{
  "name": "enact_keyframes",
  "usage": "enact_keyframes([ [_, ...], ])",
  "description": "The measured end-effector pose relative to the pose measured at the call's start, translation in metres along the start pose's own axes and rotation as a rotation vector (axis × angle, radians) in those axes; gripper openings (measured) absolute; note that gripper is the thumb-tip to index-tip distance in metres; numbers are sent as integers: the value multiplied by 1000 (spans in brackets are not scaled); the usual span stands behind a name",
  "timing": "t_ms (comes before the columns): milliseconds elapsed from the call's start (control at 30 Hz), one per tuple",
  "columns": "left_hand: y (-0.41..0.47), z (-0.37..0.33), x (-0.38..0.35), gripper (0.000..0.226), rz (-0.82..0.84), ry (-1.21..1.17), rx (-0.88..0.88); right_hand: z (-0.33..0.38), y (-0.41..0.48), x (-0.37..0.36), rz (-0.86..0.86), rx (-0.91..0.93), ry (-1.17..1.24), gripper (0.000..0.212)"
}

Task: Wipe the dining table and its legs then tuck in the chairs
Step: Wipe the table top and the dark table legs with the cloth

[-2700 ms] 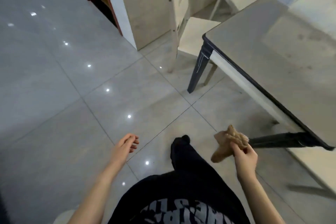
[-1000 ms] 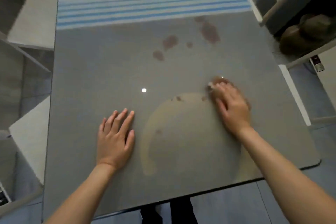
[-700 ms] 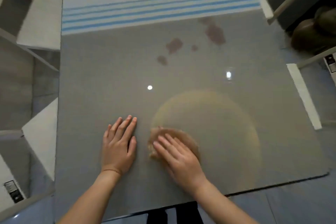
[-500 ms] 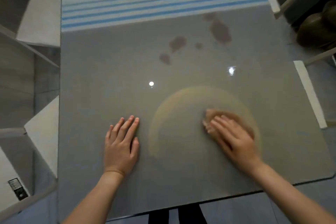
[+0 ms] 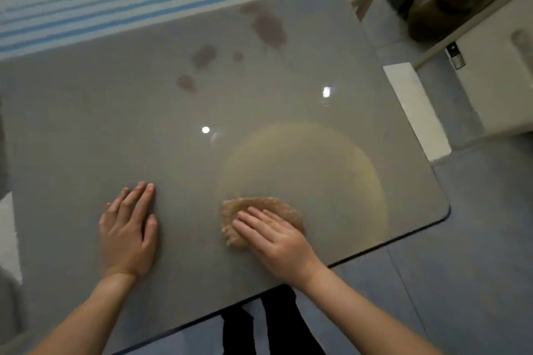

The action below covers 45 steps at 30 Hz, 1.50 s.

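Left hand (image 5: 127, 236) lies flat on the bench (image 5: 115, 124), fingers toward 1 o'clock; right hand (image 5: 277, 242), fingers straight toward 10 o'clock, presses the cloth (image 5: 259, 204), which lies 9-to-3.

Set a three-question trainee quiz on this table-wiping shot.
1. True or false: the left hand lies flat on the table, holding nothing.
2. What does the right hand press on? A) a plate B) a tan cloth C) a spray bottle
3. Does the cloth touch the dark stains?
Key: 1 true; 2 B; 3 no, they lie farther up the table.
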<state>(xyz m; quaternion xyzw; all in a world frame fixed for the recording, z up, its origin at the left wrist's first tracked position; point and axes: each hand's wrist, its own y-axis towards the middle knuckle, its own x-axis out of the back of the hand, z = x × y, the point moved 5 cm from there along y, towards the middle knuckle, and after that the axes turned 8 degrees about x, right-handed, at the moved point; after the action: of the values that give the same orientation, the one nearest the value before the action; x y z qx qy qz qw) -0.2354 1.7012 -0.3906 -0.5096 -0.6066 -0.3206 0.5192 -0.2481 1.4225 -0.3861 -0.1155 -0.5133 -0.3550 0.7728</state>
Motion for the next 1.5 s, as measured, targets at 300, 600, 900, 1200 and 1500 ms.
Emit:
enact_keyframes([
  [300, -2, 1, -11, 58, -3, -8, 0, -243, -82, 152, -425, -991, -268, 51],
  [600, -4, -10, -12, 58, 5, 3, -7, 22, -3, -11, 68, 112, 23, 43],
  [900, -15, -7, -8, 55, 28, -15, 8, -224, 22, 113, -112, -297, -88, 47],
  [1200, -5, -1, -6, 54, 7, -63, -10, -231, 256, 59, -281, -504, -119, 47],
  [1500, -9, -2, 2, 55, 57, -90, 12, -43, 95, 0, 245, 358, 57, 43],
])
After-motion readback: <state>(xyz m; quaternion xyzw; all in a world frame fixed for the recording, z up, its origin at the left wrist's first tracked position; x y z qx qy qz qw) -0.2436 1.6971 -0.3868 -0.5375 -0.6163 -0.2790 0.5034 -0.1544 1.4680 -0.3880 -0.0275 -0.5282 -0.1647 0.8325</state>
